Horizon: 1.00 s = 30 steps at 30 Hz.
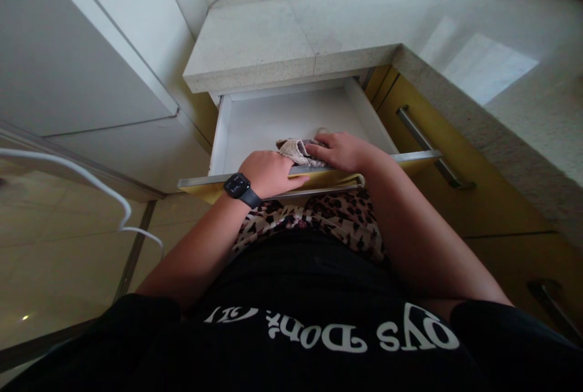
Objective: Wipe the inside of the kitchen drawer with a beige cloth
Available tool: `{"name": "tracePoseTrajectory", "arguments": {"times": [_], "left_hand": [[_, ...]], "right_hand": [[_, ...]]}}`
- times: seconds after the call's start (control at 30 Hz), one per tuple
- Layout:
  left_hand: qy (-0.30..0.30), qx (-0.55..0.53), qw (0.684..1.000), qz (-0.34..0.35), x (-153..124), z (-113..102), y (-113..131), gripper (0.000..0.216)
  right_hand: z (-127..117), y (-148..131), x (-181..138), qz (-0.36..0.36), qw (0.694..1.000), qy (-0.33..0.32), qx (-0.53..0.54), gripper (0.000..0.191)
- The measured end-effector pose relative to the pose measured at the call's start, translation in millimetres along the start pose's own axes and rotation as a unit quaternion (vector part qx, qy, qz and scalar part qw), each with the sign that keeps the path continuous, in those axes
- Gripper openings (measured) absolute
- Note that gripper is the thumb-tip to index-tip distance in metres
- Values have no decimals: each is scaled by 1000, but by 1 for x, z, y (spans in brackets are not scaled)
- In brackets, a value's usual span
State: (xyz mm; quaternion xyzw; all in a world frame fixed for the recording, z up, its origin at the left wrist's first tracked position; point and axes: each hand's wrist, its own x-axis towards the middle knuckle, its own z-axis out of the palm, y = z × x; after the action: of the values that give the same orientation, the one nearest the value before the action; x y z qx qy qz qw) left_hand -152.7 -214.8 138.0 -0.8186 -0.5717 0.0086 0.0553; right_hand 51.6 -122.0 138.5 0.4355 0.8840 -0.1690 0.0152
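Note:
A pulled-out drawer (282, 114) with white inside walls and a yellow front stands before my body. My left hand (268, 172), a black watch (237, 185) on its wrist, grips the top edge of the drawer front. Its thumb lies outside and its other fingers are hidden inside. Just right of it, a crumpled beige-grey cloth (294, 149) lies against the inner side of that front. My right hand (339, 150) has its fingers bent over the cloth, pressing it at the edge; part of the cloth is hidden under the hand.
A pale stone countertop (255, 46) overhangs the drawer and turns toward me on the right. Yellow cabinets with metal handles (432, 146) stand below it. At left are a tall white cabinet (91, 46) and a hanging white cable (91, 181).

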Motion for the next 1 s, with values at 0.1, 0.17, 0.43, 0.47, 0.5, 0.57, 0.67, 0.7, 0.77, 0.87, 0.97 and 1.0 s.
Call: {"name": "tracePoseTrajectory", "arguments": {"times": [0.1, 0.17, 0.43, 0.47, 0.5, 0.57, 0.67, 0.7, 0.77, 0.87, 0.97, 1.0], "left_hand": [[4, -1, 1000, 3, 0, -1, -1, 65], [-1, -2, 1000, 3, 0, -1, -1, 67], [20, 6, 1000, 15, 0, 2, -2, 65], [22, 6, 1000, 16, -1, 2, -2, 65], [22, 6, 1000, 16, -1, 2, -2, 64], [22, 7, 1000, 15, 0, 2, -2, 64], [20, 9, 1000, 12, 0, 2, -2, 66], [19, 8, 1000, 11, 0, 2, -2, 67], [15, 6, 1000, 9, 0, 1, -2, 68], [9, 6, 1000, 8, -1, 1, -1, 67], [7, 6, 1000, 7, -1, 1, -1, 67], [7, 5, 1000, 8, -1, 1, -1, 67]], "right_hand": [[-1, -2, 0, 6, 1000, -2, 0, 68], [-2, -2, 0, 4, 1000, -2, 2, 67], [-5, -6, -2, 9, 1000, -6, 4, 68], [-5, -6, -3, 8, 1000, -7, 5, 68], [-5, -6, -3, 7, 1000, -7, 6, 68], [-5, -6, -2, 4, 1000, -6, 9, 68], [-4, -5, -2, -6, 1000, -1, 8, 67], [-3, -5, -1, -9, 1000, 1, 7, 67], [-3, -4, -1, -9, 1000, 2, 6, 67], [-4, -5, -2, -4, 1000, -1, 5, 67], [-5, -5, -3, -1, 1000, -5, 4, 67], [-5, -5, -3, -1, 1000, -5, 5, 68]]}}
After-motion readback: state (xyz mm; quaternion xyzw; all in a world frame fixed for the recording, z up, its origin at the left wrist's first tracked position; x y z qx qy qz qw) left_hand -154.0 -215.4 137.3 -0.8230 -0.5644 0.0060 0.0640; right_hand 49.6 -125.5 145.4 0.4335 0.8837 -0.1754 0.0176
